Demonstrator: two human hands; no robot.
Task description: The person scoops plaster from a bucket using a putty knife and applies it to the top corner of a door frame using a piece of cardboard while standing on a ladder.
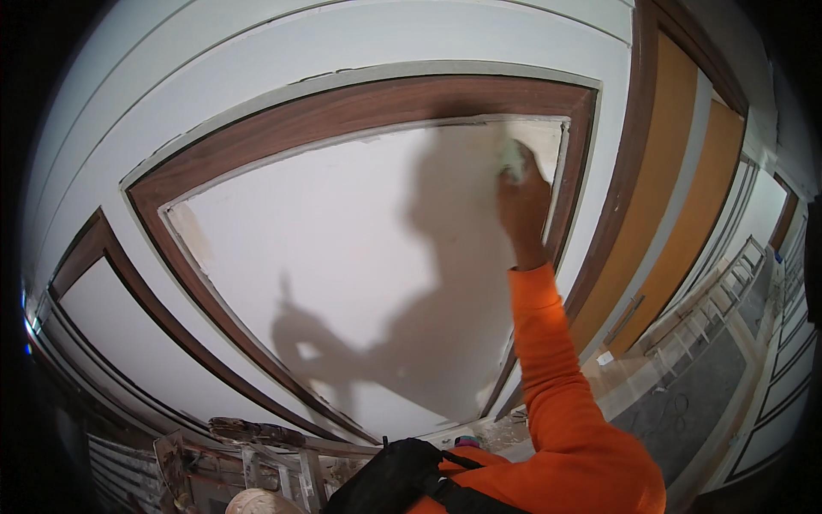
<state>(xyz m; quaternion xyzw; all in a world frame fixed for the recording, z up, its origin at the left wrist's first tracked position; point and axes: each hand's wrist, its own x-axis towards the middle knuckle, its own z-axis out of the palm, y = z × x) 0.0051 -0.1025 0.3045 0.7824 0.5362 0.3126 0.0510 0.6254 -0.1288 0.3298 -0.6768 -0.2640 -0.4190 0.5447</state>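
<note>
My right hand (pixel 524 193), in an orange sleeve (pixel 556 360), is raised to the upper right corner of a white wall panel (pixel 342 231). Its fingers close around a small pale, greenish-white pad-like thing (pixel 512 160), blurred and partly covered by the hand, pressed at or very near the panel. A brown wood-look frame (pixel 360 111) surrounds the panel. Beige patches (pixel 190 233) show at the panel's corners. A dark shadow of my head and arms falls across its middle. My left hand is outside the picture.
A stained stepladder or stand (pixel 295 467) is at the lower left, beside a round beige thing (pixel 261 502). Black straps and a bag (pixel 394 475) lie across my body. To the right are an orange-brown door (pixel 659 214) and a ladder (pixel 711 300) along the corridor.
</note>
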